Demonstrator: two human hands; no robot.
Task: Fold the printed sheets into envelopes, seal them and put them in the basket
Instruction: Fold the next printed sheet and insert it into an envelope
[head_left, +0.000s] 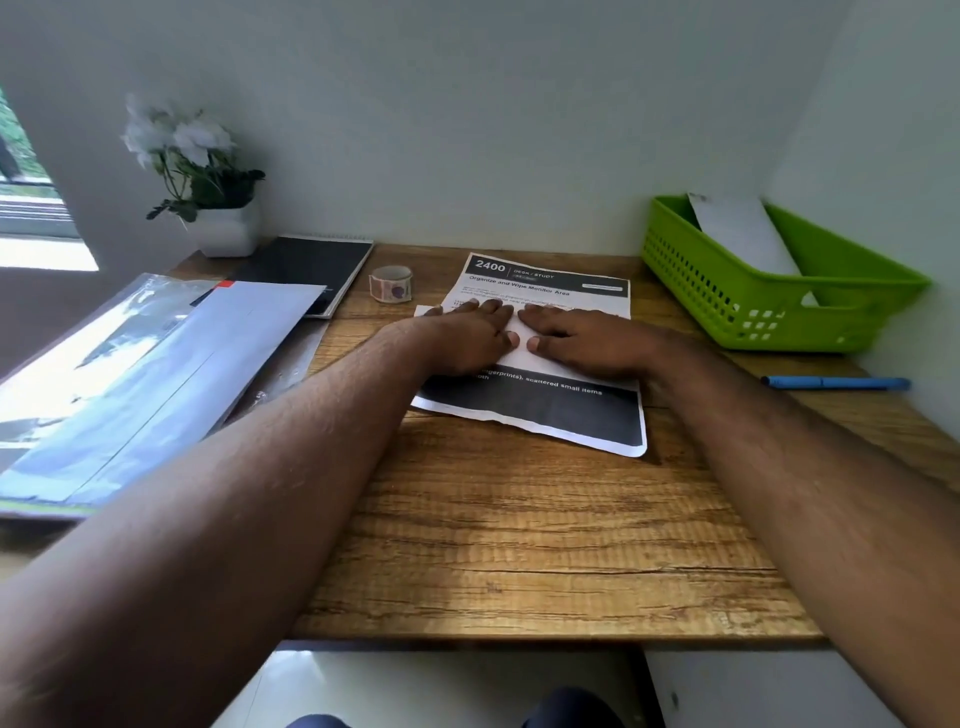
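Note:
A printed sheet with a black header and a black bottom band lies on the wooden desk. A white folded piece lies across its middle. My left hand and my right hand press flat on that white piece, fingers straight, fingertips nearly meeting. The green basket stands at the back right with a white folded paper leaning inside it. A roll of patterned tape stands just left of the sheet's top edge.
A blue pen lies at the right edge. A black notebook, a shiny plastic folder with papers and a white pot of flowers fill the left side. Walls close the back and right.

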